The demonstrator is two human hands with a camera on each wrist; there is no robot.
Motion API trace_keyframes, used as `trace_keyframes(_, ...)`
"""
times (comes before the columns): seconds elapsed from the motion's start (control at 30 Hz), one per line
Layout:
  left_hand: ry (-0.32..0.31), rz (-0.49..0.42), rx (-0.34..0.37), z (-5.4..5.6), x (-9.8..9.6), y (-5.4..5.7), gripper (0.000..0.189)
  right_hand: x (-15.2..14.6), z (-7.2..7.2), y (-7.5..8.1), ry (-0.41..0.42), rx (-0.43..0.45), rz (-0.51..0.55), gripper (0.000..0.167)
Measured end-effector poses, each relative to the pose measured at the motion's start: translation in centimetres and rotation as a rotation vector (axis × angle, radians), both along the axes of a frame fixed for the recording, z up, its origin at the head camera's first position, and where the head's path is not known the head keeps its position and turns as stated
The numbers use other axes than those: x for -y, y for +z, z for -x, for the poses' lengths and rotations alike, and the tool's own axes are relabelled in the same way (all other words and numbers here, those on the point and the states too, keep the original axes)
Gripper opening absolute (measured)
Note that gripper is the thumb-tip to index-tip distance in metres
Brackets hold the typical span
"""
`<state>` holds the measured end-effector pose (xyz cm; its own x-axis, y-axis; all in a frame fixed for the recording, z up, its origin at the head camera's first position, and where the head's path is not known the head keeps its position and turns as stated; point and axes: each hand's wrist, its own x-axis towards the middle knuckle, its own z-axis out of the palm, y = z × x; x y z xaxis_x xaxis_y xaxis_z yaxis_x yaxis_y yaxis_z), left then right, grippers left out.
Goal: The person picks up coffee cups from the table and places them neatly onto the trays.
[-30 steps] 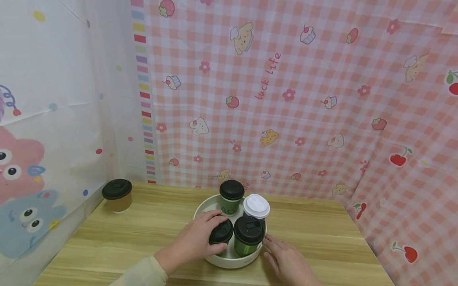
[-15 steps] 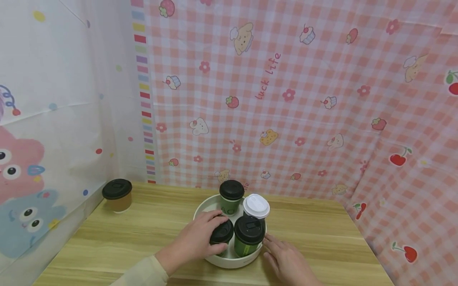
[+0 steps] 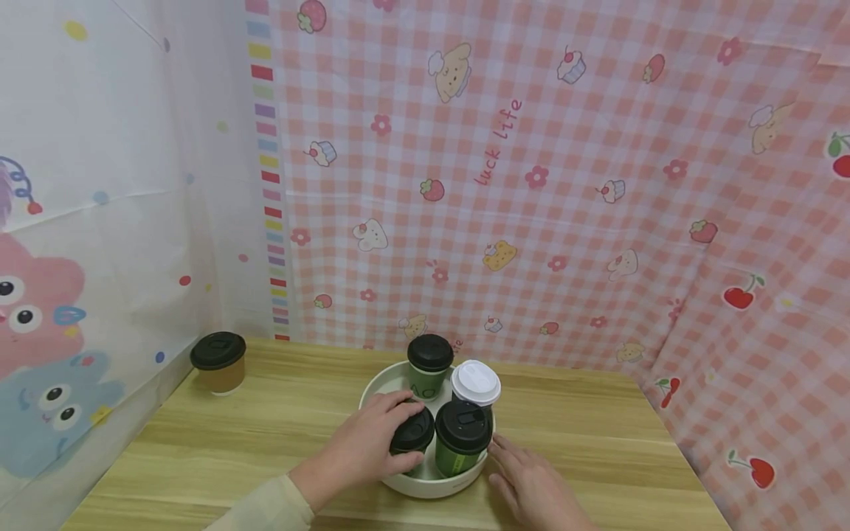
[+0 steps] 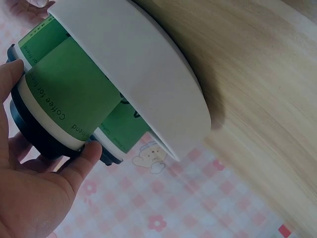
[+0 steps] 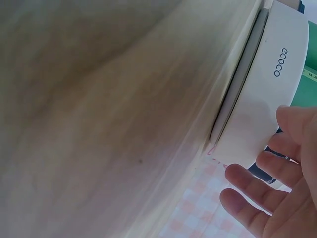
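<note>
A round white tray [image 3: 405, 487] holds several lidded paper coffee cups. My left hand [image 3: 361, 441] grips the front-left green coffee cup [image 4: 74, 89] around its black lid, thumb on one side and fingers on the other. To its right stands another green cup [image 3: 462, 439] with a black lid. Behind them are a green cup [image 3: 430, 365] with a black lid and a cup with a white lid [image 3: 476, 381]. My right hand [image 3: 534, 479] is at the tray's right side, its fingers loosely extended, with the thumb at the rim in the right wrist view.
A brown coffee cup [image 3: 219, 361] with a black lid stands apart at the back left of the wooden table [image 3: 285, 413]. A pink checked cloth [image 3: 531, 221] hangs behind the table and along the right; a white printed cloth [image 3: 133, 221] hangs at the left.
</note>
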<state>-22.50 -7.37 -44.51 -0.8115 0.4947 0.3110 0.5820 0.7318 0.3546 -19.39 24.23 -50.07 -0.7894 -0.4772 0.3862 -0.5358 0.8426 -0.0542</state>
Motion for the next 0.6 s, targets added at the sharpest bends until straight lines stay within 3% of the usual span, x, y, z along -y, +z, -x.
trace_keyframes(0.23,-0.007,-0.010,0.000,0.0,0.0,0.0,0.067,0.0,-0.5,-0.2,-0.038,0.041,0.018,0.050)
trace_keyframes(0.33,-0.009,-0.008,0.000,0.1,0.0,0.0,0.067,0.1,-0.9,-0.4,-0.067,-0.003,0.015,0.040)
trace_keyframes(0.37,-0.010,-0.007,-0.001,0.0,0.0,0.0,0.067,0.1,-1.0,-0.6,-0.057,-0.054,0.010,0.035)
trace_keyframes(0.5,-0.011,-0.011,-0.012,0.0,0.0,0.0,0.067,0.6,-1.3,-0.8,0.067,-0.216,-0.008,0.023)
trace_keyframes(0.6,-0.009,-0.017,-0.017,-0.1,0.0,0.0,0.067,1.4,-1.7,-0.9,0.199,-0.230,-0.013,0.022)
